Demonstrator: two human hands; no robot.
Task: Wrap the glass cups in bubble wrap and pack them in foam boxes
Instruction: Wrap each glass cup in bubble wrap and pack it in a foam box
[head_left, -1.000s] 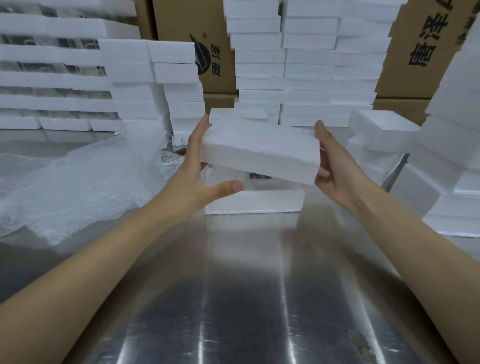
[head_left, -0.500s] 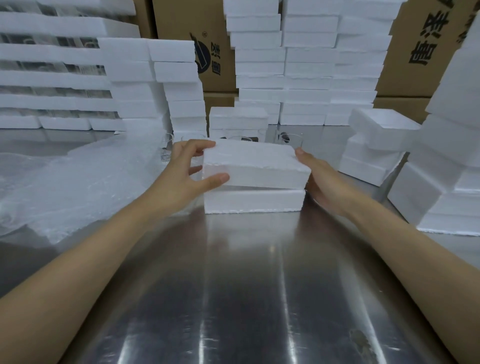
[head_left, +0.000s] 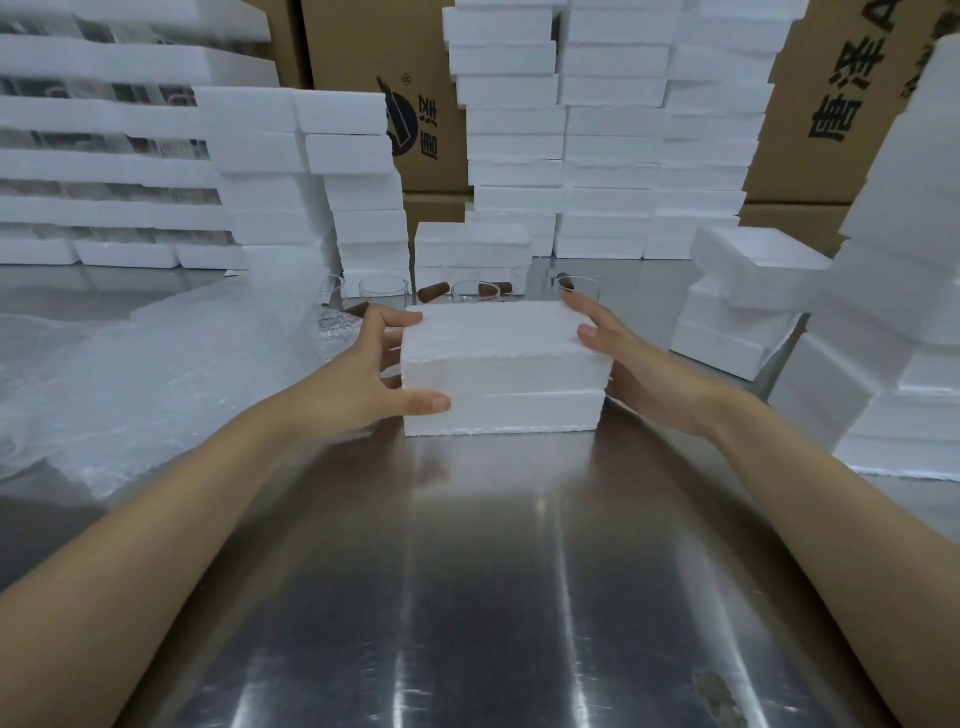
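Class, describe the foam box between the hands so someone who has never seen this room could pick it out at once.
Find the steel table walled in by foam stacks. At its middle, in front of a row of cups, sits one foam box. It alone stands apart from the stacks, with the left hand gripping one end and the right hand against the other.

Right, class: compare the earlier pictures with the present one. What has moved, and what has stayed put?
The foam lid, held tilted above the lower foam box a second ago, has come down and now sits flat on it. The left hand still grips its left end; the right hand presses straight fingers against its right end. Bubble wrap, glass cups and foam stacks stayed put.
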